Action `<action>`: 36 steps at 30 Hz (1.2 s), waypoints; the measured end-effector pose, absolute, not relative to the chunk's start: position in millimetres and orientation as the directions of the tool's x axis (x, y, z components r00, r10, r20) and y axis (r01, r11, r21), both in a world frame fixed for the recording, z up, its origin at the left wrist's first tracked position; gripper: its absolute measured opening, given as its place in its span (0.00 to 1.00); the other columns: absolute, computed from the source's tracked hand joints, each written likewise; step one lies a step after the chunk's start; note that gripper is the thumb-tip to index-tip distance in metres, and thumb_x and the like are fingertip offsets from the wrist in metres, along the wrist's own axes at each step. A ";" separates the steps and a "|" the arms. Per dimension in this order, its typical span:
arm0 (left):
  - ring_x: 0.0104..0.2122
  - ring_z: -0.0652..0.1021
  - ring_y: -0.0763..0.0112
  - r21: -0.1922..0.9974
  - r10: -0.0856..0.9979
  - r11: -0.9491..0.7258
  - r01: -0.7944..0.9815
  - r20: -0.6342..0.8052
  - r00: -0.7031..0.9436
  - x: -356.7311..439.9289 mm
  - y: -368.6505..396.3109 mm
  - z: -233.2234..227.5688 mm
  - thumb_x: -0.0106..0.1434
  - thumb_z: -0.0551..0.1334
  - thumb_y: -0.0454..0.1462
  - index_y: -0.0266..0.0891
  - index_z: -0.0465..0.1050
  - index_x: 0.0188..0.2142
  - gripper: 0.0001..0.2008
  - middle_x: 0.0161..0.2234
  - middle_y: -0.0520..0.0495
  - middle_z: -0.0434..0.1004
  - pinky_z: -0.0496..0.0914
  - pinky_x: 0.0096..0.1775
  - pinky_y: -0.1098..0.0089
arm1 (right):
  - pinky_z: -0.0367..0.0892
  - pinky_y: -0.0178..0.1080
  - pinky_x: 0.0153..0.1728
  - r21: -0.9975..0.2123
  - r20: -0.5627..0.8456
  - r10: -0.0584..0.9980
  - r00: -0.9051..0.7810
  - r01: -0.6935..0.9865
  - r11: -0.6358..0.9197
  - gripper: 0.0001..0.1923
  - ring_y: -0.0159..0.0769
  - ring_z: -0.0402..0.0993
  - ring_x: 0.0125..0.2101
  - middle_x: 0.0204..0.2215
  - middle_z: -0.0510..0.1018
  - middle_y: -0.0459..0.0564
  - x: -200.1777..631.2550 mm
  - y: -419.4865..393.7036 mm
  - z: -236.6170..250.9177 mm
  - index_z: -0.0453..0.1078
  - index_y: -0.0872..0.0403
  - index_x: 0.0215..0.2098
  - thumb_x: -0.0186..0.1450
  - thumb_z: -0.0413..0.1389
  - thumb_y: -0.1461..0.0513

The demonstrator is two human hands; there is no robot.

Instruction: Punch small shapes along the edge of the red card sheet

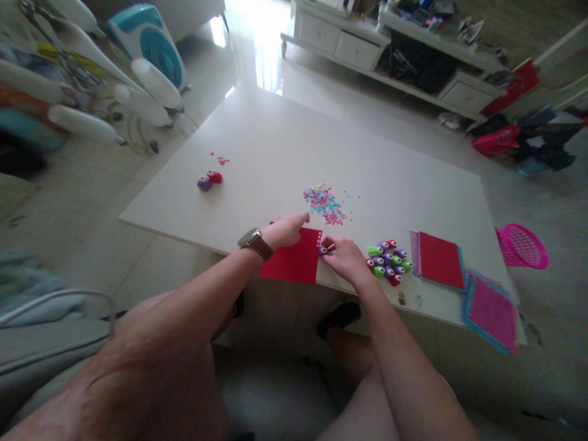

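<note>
A red sheet of paper (294, 264) lies over the near edge of the white table (285, 141). My left hand (287, 231), with a watch on the wrist, presses flat on the sheet's top left corner. My right hand (345, 259) grips a small purple craft punch (325, 248) set on the sheet's right edge, where a row of small holes shows. A pile of pink, blue and yellow paper bits (326, 204) lies just beyond the hands.
A cluster of several green, purple and red punches (389, 262) sits right of my right hand. Stacked coloured paper (438, 260) and punched sheets (491, 311) lie further right. Two punches (209, 180) sit at the left. A pink basket (522, 246) stands on the floor.
</note>
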State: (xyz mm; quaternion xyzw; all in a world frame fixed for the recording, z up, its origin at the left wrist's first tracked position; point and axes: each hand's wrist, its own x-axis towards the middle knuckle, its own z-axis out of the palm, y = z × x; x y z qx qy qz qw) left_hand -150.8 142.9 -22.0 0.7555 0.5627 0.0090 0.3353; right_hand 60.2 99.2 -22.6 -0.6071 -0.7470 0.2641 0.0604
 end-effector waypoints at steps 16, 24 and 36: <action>0.45 0.82 0.53 0.417 0.812 -0.272 0.867 -0.384 0.439 -143.9 136.2 -27.6 0.58 0.73 0.42 0.40 0.80 0.42 0.14 0.44 0.39 0.84 0.73 0.44 0.64 | 0.72 0.36 0.34 -0.717 -0.447 0.876 -0.184 0.659 -0.227 0.02 0.35 0.79 0.30 0.33 0.84 0.50 72.4 110.0 -36.4 0.79 0.55 0.36 0.65 0.63 0.63; 0.46 0.83 0.51 0.413 0.812 -0.286 0.865 -0.375 0.447 -142.8 134.6 -25.1 0.58 0.73 0.40 0.38 0.80 0.44 0.15 0.44 0.37 0.84 0.73 0.45 0.63 | 0.72 0.38 0.38 -0.737 -0.379 0.905 -0.194 0.655 -0.168 0.03 0.35 0.77 0.30 0.32 0.85 0.49 66.6 110.0 -35.2 0.80 0.54 0.35 0.65 0.65 0.61; 0.39 0.82 0.58 0.449 0.729 -0.271 0.851 -0.482 0.486 -143.1 147.3 -31.6 0.59 0.68 0.59 0.37 0.81 0.47 0.30 0.42 0.40 0.86 0.67 0.35 0.68 | 0.71 0.35 0.36 -0.746 -0.369 0.907 -0.205 0.647 -0.157 0.02 0.35 0.79 0.31 0.33 0.85 0.50 60.1 111.3 -33.6 0.80 0.55 0.34 0.64 0.67 0.64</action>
